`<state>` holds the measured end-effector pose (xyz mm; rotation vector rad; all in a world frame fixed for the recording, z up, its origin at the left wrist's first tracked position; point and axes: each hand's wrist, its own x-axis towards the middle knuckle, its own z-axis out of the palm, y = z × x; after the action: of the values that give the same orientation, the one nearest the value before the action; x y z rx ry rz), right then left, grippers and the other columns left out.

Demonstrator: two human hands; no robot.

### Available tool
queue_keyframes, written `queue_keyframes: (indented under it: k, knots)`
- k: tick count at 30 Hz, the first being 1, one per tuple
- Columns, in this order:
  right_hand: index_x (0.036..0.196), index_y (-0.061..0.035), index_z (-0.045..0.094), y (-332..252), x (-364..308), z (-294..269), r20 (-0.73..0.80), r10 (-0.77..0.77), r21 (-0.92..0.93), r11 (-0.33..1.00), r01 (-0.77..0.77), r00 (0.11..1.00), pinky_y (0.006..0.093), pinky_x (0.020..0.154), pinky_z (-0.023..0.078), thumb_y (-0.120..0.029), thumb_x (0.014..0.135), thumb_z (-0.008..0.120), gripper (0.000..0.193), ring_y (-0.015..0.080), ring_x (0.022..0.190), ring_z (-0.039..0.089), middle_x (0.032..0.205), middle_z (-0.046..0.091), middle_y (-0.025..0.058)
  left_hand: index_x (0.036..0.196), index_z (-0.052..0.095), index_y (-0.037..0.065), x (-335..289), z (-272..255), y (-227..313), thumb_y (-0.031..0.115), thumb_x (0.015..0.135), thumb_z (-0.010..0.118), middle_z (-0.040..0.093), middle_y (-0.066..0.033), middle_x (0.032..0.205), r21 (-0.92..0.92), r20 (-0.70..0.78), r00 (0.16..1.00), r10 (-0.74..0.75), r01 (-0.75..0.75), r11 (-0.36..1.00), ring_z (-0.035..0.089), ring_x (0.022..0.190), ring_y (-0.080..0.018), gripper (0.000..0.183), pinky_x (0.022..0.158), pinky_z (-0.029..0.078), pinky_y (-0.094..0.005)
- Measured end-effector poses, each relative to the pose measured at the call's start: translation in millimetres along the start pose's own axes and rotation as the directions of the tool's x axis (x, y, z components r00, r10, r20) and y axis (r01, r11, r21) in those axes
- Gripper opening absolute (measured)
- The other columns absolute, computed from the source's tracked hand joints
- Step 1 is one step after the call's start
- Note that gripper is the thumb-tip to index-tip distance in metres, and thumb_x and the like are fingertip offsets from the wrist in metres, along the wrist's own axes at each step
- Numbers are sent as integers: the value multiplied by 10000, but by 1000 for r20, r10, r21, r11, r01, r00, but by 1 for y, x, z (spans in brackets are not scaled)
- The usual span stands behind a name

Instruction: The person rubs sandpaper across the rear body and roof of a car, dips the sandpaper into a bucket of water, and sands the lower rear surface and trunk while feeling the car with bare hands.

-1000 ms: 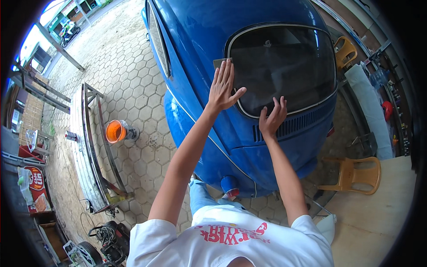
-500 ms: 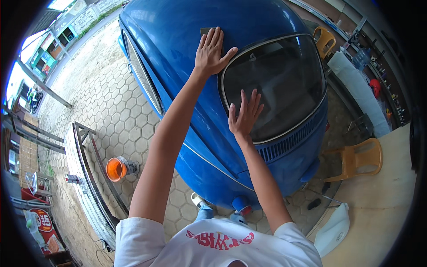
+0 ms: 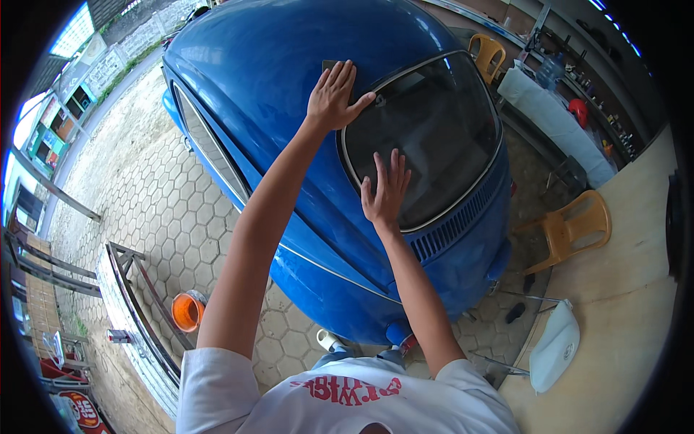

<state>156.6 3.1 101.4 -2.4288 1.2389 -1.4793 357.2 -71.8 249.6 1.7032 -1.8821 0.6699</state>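
Observation:
My left hand lies flat, fingers forward and thumb out, on a dark grey-brown flat sheet that looks like sandpaper. Most of the sheet is hidden beneath the fingers; its far left corner shows. It rests on the blue roof of a rounded car, just left of the rear window. The thumb reaches the window's edge. My right hand is over the lower left part of the dark glass, fingers spread and with nothing in it. Whether it touches the glass I cannot tell.
An orange bucket stands on the paving beside a long bench at left. On the right are a yellow plastic chair, a white curved panel and a covered workbench. Another yellow chair stands behind the car.
My left hand has slid slightly right over the car with the sheet, its thumb now at the window's edge. My right hand stays over the glass. The whole view has shifted a little.

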Motion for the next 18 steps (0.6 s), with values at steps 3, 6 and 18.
queue_keyframes:
  k: [3,6,18]
  knots:
    - [1497,-161,477,-6,0,3,-9,-2,8,1000,2,1000,640,1192,200,-317,953,534,569,436,1506,260,1616,304,230,1544,360,-16,7,-2,-5,746,977,293,300,-168,1640,2,-1,999,-50,50,999,199,1549,-291,951,1272,124,-418]
    - [1496,-155,478,4,-2,6,0,11,-14,1000,-11,1000,641,1192,199,-310,955,525,564,434,1510,250,1618,298,232,1551,347,-11,-36,5,7,764,957,326,290,-162,1645,-25,-24,999,33,-34,999,187,1552,-286,977,1274,111,-427]
    - [1534,-150,424,-10,-4,5,-35,83,-61,994,-85,996,639,1194,194,-222,957,528,591,433,1520,226,1629,285,223,1530,375,-31,-7,8,18,787,930,366,327,-177,1624,1,16,990,141,-141,990,233,1539,-287,1015,1267,147,-432]
